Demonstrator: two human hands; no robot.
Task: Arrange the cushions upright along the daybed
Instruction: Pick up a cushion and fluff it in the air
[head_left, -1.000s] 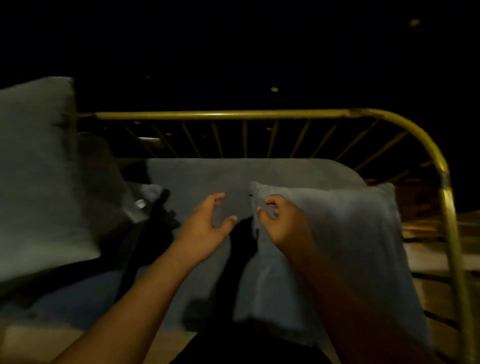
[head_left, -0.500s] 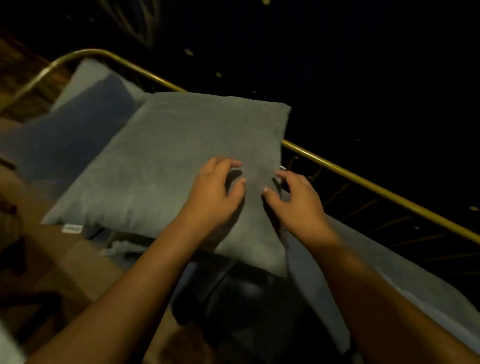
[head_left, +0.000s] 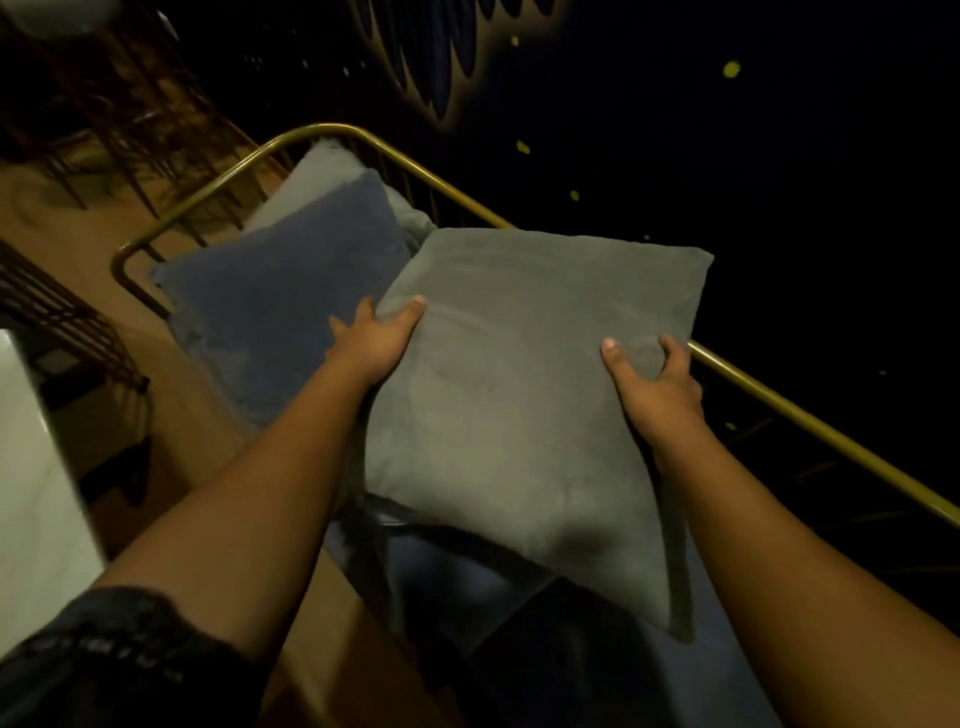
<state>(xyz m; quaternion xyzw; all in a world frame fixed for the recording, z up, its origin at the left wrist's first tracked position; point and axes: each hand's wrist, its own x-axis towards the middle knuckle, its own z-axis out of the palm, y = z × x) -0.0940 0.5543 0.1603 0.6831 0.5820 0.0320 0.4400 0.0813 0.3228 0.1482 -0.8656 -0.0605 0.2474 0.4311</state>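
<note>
A grey square cushion (head_left: 524, 395) is held up in front of me, tilted, above the daybed's dark blue mattress (head_left: 457, 587). My left hand (head_left: 376, 338) grips its left edge, thumb on the front face. My right hand (head_left: 657, 384) grips its right edge near the gold rail (head_left: 810, 418). A dark blue cushion (head_left: 280, 296) leans at the daybed's far end, with a lighter grey cushion (head_left: 322, 171) behind it against the curved rail.
The gold metal frame (head_left: 171, 218) curves around the daybed's far end. A dark wire-frame piece (head_left: 57, 312) stands on the brown floor at left. A pale surface (head_left: 36, 493) fills the lower left. A dark wall lies behind the rail.
My view has swung left from the right end of the daybed. Both hands moved from the middle of the grey cushion to its two side edges and now hold it up.
</note>
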